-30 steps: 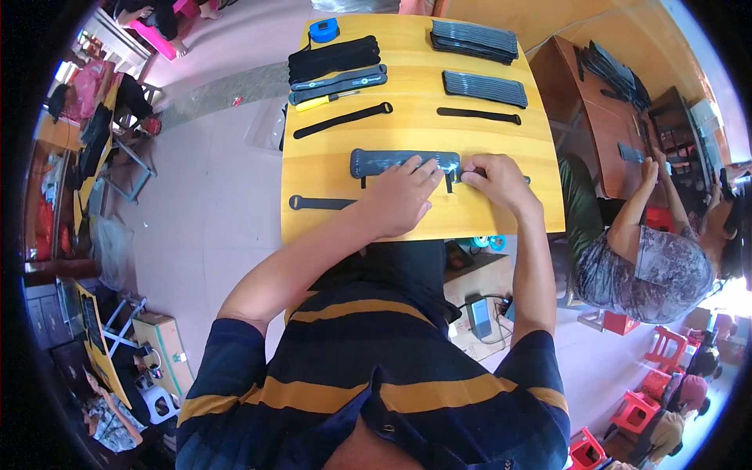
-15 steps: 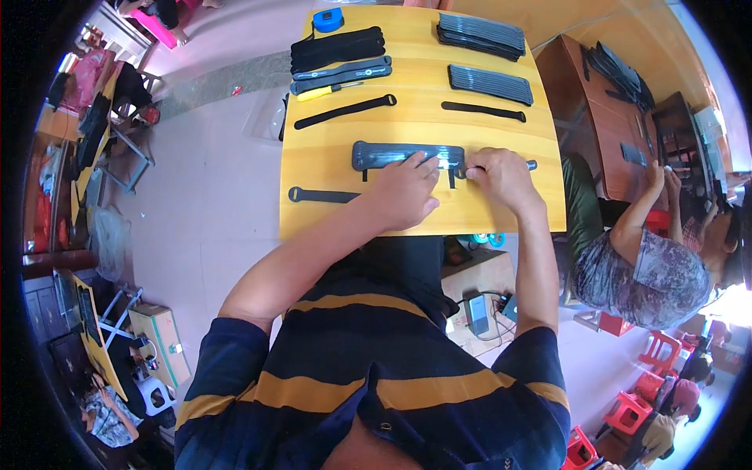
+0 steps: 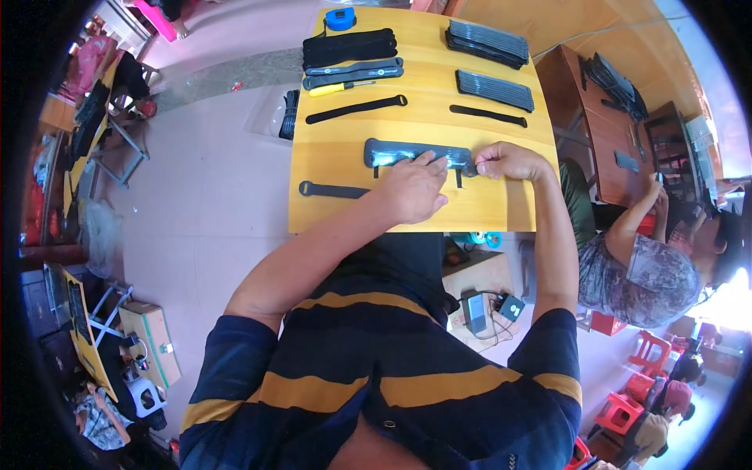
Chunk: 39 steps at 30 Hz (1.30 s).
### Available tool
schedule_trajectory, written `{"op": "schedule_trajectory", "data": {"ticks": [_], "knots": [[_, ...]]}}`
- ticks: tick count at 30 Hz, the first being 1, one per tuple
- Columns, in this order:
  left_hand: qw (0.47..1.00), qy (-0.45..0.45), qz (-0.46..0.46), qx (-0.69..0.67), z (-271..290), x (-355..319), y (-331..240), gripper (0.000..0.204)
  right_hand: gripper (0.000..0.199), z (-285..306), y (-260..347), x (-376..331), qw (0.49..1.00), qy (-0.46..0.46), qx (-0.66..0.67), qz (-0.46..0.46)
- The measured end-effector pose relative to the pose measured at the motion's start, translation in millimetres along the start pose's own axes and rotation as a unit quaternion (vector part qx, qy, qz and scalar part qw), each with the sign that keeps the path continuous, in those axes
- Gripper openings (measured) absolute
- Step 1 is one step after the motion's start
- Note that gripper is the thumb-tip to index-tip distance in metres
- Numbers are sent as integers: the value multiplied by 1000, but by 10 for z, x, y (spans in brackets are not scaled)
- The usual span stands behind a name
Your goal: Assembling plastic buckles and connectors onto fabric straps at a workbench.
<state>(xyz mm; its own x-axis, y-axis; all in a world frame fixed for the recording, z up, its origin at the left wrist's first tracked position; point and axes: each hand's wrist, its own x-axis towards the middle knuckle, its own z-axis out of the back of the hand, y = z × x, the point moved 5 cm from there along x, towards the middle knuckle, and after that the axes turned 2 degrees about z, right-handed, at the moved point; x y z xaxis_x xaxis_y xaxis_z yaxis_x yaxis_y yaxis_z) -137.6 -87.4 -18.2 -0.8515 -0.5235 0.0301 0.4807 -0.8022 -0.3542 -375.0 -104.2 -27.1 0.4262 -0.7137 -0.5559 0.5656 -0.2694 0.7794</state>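
Observation:
A flat bundle of black straps (image 3: pixel 392 149) with a glossy top lies crosswise near the table's front. My left hand (image 3: pixel 415 184) rests on it with fingers stretched out, pressing its middle. At the bundle's right end my right hand (image 3: pixel 509 162) has its fingertips pinched on the end of a black strap, largely hidden by the fingers. Two narrow dark strap ends stick out below the bundle's near edge. One single black strap with a loop end (image 3: pixel 333 190) lies partly under my left forearm.
On the yellow table (image 3: pixel 423 98) are two single straps (image 3: pixel 356 110), (image 3: pixel 489 116), strap stacks (image 3: pixel 348 48), (image 3: pixel 493 90), (image 3: pixel 487 43), a yellow-handled screwdriver (image 3: pixel 329 89) and a blue tape measure (image 3: pixel 341 19). To the right, a person (image 3: pixel 646 262) sits at a brown table (image 3: pixel 568 102).
My right hand has shifted and turned at the bundle's right end; the dark strap tip that stuck out beyond it no longer shows. My left hand stays on the bundle. The view has shifted slightly.

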Motion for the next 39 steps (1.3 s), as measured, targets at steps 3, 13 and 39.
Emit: {"op": "schedule_trajectory", "data": {"ticks": [3, 13, 39], "knots": [[1000, 12, -3, -4, 27, 6, 6, 56, 19, 52, -28, 27, 999, 30, 19, -40], [999, 25, 8, -26, 60, 23, -17, 57, 26, 110, 14, 97, 988, 118, 84, -44], [998, 64, 18, -22, 57, -15, -29, 63, 33, -518, 476, -97, 847, -349, -400, -15]]}}
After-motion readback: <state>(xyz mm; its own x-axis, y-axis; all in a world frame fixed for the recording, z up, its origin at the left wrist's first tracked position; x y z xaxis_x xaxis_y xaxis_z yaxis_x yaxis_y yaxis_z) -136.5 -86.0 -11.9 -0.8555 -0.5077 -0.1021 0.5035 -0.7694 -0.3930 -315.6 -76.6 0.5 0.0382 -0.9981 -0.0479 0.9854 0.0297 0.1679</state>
